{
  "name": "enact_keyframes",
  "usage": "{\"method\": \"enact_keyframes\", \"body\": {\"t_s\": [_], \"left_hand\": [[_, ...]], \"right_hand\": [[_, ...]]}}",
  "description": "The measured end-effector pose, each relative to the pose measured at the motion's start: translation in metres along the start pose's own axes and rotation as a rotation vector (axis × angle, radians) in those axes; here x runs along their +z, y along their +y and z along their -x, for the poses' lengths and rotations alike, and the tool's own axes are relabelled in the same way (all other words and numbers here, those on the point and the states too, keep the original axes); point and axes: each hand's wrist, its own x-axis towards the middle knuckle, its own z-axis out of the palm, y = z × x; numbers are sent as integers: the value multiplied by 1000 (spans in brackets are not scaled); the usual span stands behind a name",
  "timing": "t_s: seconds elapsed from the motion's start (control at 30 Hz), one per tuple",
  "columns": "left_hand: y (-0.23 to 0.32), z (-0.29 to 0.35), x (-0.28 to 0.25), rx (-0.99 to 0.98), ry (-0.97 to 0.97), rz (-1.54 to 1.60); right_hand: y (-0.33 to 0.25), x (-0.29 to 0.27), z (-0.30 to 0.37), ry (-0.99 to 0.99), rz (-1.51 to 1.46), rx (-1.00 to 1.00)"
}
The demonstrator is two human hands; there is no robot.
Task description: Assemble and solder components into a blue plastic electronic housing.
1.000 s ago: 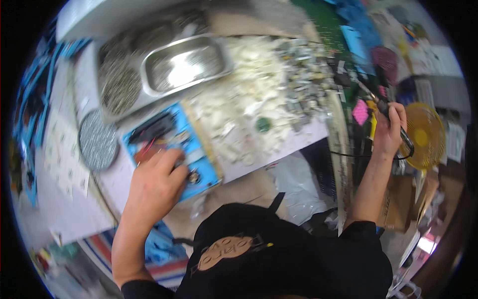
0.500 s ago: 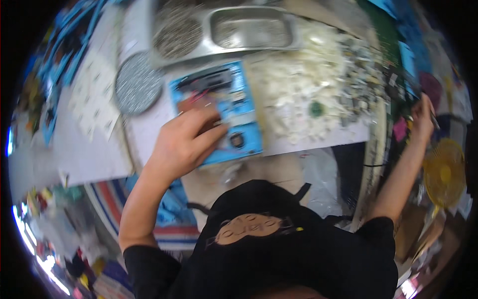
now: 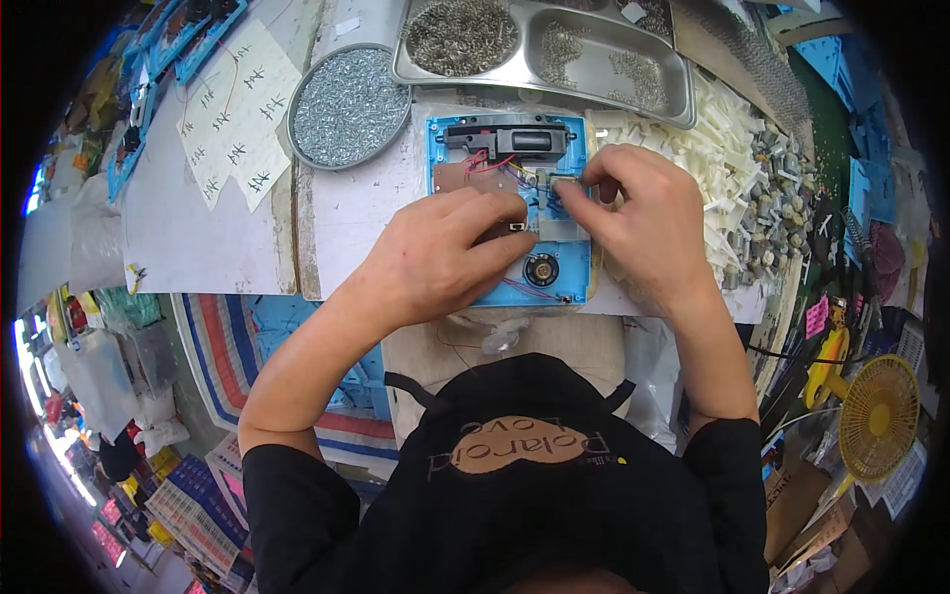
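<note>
A blue plastic housing (image 3: 581, 277) lies on the table before me, its inside facing up. It holds a black module (image 3: 520, 142) at the far side, a brown circuit board (image 3: 457, 178), thin red and dark wires, and a round speaker (image 3: 541, 270) near its front edge. My left hand (image 3: 445, 252) rests over the board with thumb and fingers curled together by a small metal-and-white part (image 3: 516, 227); what they pinch is partly hidden. Over the housing's right side, my right hand (image 3: 648, 213) is curled, thumb and forefinger close together by the wires; anything between them is too small to name.
A steel compartment tray (image 3: 539, 91) of small springs stands behind the housing. A round dish (image 3: 297, 148) of tiny metal pieces and a marked paper sheet (image 3: 237, 129) lie left. White plastic parts (image 3: 727, 148) and greyish small parts (image 3: 772, 213) pile up right, beyond them a yellow fan (image 3: 879, 416).
My right hand has come back from the far right to the housing. My left hand stays over the board. The view has shifted, so the housing now sits further right.
</note>
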Motion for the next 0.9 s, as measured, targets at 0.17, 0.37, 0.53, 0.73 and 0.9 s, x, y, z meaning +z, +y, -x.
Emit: {"method": "enact_keyframes", "body": {"t_s": [0.17,0.37,0.53,0.73,0.9], "left_hand": [[0,-9,2,-25,125,-46],[-1,-22,9,-100,115,-213],[0,-20,14,-95,119,-237],[3,-13,17,-137,34,-219],[2,-30,27,-44,83,-191]], "right_hand": [[-17,-6,-13,-131,247,25],[-8,-5,-12,-153,66,109],[5,-10,-22,-380,-174,373],[-42,3,-18,-409,589,-165],[4,-20,-17,-375,322,-56]]}}
